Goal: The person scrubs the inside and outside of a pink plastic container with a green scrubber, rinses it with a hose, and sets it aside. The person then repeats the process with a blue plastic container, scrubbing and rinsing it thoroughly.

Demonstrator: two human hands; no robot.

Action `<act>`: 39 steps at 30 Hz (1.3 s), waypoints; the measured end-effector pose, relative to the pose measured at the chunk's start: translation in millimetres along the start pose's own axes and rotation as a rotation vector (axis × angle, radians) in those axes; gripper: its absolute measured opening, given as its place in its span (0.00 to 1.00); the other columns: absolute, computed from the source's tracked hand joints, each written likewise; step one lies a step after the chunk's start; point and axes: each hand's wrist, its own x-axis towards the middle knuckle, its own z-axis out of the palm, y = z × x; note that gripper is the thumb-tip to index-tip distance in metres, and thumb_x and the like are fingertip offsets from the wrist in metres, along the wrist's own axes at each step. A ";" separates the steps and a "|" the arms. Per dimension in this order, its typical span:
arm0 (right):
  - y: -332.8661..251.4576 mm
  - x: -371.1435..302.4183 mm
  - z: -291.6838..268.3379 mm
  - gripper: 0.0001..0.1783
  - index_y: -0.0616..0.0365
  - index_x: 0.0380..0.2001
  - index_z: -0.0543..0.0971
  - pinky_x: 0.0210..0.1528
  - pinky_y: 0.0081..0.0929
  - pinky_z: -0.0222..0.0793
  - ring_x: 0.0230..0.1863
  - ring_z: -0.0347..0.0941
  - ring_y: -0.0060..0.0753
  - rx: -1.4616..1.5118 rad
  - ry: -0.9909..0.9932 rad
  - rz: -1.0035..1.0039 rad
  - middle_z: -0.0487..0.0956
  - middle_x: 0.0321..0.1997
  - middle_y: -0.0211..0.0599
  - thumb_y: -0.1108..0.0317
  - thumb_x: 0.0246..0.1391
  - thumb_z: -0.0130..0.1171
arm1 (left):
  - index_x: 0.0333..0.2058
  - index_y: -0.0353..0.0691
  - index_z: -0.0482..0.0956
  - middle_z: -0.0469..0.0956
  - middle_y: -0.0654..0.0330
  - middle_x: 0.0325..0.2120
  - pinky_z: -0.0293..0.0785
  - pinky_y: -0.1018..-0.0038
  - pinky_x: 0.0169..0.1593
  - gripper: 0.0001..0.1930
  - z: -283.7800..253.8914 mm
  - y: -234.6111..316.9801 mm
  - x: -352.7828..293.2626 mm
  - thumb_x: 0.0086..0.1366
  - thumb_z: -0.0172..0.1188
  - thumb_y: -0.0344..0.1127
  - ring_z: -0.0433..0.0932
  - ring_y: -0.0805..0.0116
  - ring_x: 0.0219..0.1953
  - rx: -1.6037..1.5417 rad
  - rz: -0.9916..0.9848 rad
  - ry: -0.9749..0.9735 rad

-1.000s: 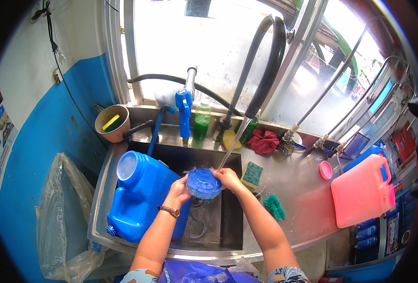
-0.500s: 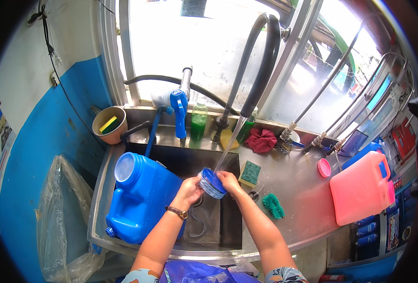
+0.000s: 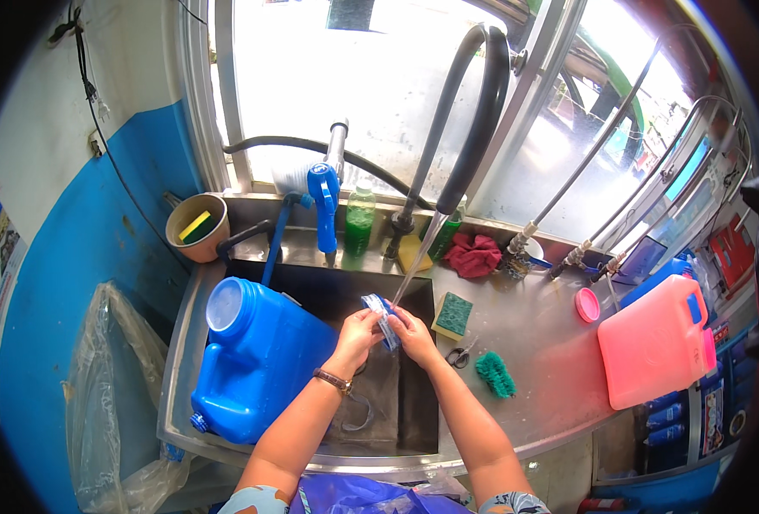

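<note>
Over the steel sink (image 3: 401, 420) I hold a round blue lid (image 3: 387, 313) with a whitish printed band around its side. It is tilted nearly edge-on under water from the black tap hose (image 3: 482, 111). My left hand (image 3: 359, 337) pinches it from the left, and my right hand (image 3: 413, 335) grips it from the right. The fingers hide part of the lid. Just left of my hands, a big blue jug (image 3: 264, 360) leans in the sink, its wide mouth covered by a pale translucent disc.
On the right counter lie a green-and-yellow sponge (image 3: 453, 315), small scissors (image 3: 460, 355), a green brush (image 3: 495, 375), a pink cap (image 3: 587, 305) and a pink jug (image 3: 654, 344). Behind the sink stand a blue-handled tap (image 3: 324, 206), a green liquid bottle (image 3: 360, 224), a red cloth (image 3: 472, 255) and a pot (image 3: 198, 230).
The lid has turned from showing its flat blue face to nearly edge-on. My hands have drawn closer together around it, the left one rolling inward. The jug has not visibly moved.
</note>
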 end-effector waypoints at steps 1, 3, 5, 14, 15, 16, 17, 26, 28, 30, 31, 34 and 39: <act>-2.2 -1.4 -0.4 0.28 0.61 0.61 0.70 0.59 0.25 0.63 0.57 0.69 0.27 0.061 -0.012 0.013 0.75 0.57 0.39 0.52 0.67 0.49 | 0.43 0.37 0.78 0.81 0.62 0.37 0.77 0.72 0.45 0.10 2.2 -0.5 1.2 0.71 0.50 0.33 0.80 0.71 0.39 0.006 -0.003 0.006; -6.0 -4.0 -1.4 0.28 0.62 0.62 0.69 0.60 0.25 0.63 0.57 0.69 0.26 0.208 -0.021 0.084 0.74 0.58 0.38 0.53 0.68 0.47 | 0.42 0.35 0.77 0.80 0.60 0.36 0.77 0.73 0.42 0.09 5.7 -2.6 3.4 0.70 0.52 0.32 0.80 0.71 0.36 -0.029 0.013 0.007; -8.9 -6.8 -2.3 0.28 0.63 0.62 0.69 0.61 0.25 0.62 0.58 0.69 0.28 0.256 -0.002 0.104 0.74 0.59 0.40 0.54 0.69 0.46 | 0.41 0.34 0.77 0.80 0.58 0.35 0.77 0.74 0.40 0.08 7.1 -4.6 5.2 0.69 0.53 0.31 0.80 0.70 0.34 -0.037 0.021 0.013; -5.5 -5.2 11.9 0.26 0.66 0.63 0.66 0.67 0.25 0.54 0.64 0.64 0.30 0.255 -0.049 0.086 0.70 0.64 0.40 0.61 0.69 0.42 | 0.40 0.37 0.77 0.81 0.60 0.35 0.78 0.72 0.44 0.06 -1.9 -1.7 3.2 0.67 0.54 0.29 0.81 0.70 0.38 0.068 0.028 0.083; -5.1 -4.4 14.8 0.26 0.66 0.64 0.66 0.67 0.25 0.54 0.65 0.63 0.29 0.233 -0.049 0.073 0.70 0.64 0.40 0.61 0.69 0.42 | 0.40 0.37 0.77 0.80 0.60 0.35 0.78 0.72 0.44 0.06 -2.5 -1.4 1.8 0.67 0.54 0.29 0.81 0.70 0.38 0.062 0.030 0.085; -5.3 -3.9 17.3 0.26 0.65 0.64 0.65 0.67 0.25 0.54 0.65 0.63 0.29 0.208 -0.028 0.082 0.69 0.65 0.40 0.62 0.69 0.42 | 0.40 0.37 0.77 0.80 0.60 0.35 0.78 0.72 0.43 0.06 -3.0 -1.2 0.7 0.66 0.54 0.29 0.80 0.71 0.38 0.063 0.024 0.122; -6.2 -4.2 19.7 0.27 0.64 0.65 0.65 0.67 0.26 0.54 0.64 0.63 0.30 0.206 -0.044 0.067 0.69 0.64 0.41 0.61 0.68 0.45 | 0.40 0.37 0.77 0.80 0.60 0.35 0.78 0.73 0.43 0.06 -3.5 -1.1 -0.3 0.66 0.54 0.29 0.80 0.71 0.37 0.043 0.040 0.107; -24.5 -17.0 25.5 0.38 0.57 0.65 0.65 0.60 0.33 0.64 0.54 0.70 0.46 -0.428 0.055 -0.043 0.72 0.53 0.50 0.66 0.50 0.63 | 0.40 0.36 0.78 0.79 0.60 0.36 0.74 0.70 0.43 0.09 -10.8 -2.8 4.0 0.67 0.57 0.35 0.77 0.69 0.40 0.081 0.001 0.099; -20.4 -13.9 23.9 0.33 0.58 0.62 0.68 0.56 0.32 0.68 0.51 0.74 0.42 -0.322 0.230 -0.044 0.75 0.50 0.48 0.68 0.51 0.62 | 0.41 0.36 0.80 0.80 0.60 0.36 0.73 0.69 0.44 0.12 -10.3 -3.8 5.4 0.68 0.56 0.39 0.78 0.68 0.40 0.070 -0.020 0.145; -12.8 -10.1 21.1 0.26 0.59 0.61 0.67 0.49 0.32 0.74 0.44 0.77 0.32 -0.046 0.306 0.037 0.78 0.47 0.41 0.70 0.60 0.56 | 0.33 0.38 0.86 0.83 0.59 0.34 0.73 0.71 0.44 0.14 -11.2 -2.4 4.8 0.68 0.56 0.40 0.79 0.65 0.38 0.420 0.197 0.287; -8.4 -9.8 19.3 0.25 0.59 0.61 0.66 0.48 0.34 0.75 0.44 0.77 0.32 0.208 0.270 0.198 0.78 0.48 0.40 0.69 0.62 0.54 | 0.32 0.38 0.86 0.83 0.57 0.34 0.74 0.70 0.44 0.11 -12.9 0.1 3.2 0.63 0.57 0.36 0.80 0.64 0.38 0.550 0.332 0.388; 1.6 -9.0 16.8 0.24 0.58 0.61 0.65 0.45 0.40 0.78 0.44 0.78 0.32 0.575 0.180 0.458 0.76 0.50 0.39 0.64 0.65 0.51 | 0.29 0.40 0.86 0.82 0.55 0.32 0.76 0.67 0.43 0.08 -19.1 15.8 -4.1 0.52 0.58 0.25 0.80 0.60 0.38 0.784 0.588 0.602; -15.5 -17.8 3.7 0.25 0.54 0.63 0.63 0.41 0.37 0.80 0.41 0.78 0.30 0.881 0.118 0.604 0.78 0.47 0.38 0.64 0.65 0.50 | 0.30 0.40 0.84 0.80 0.54 0.37 0.69 0.64 0.53 0.08 -32.7 67.2 -39.0 0.52 0.57 0.25 0.76 0.58 0.45 1.022 0.873 0.522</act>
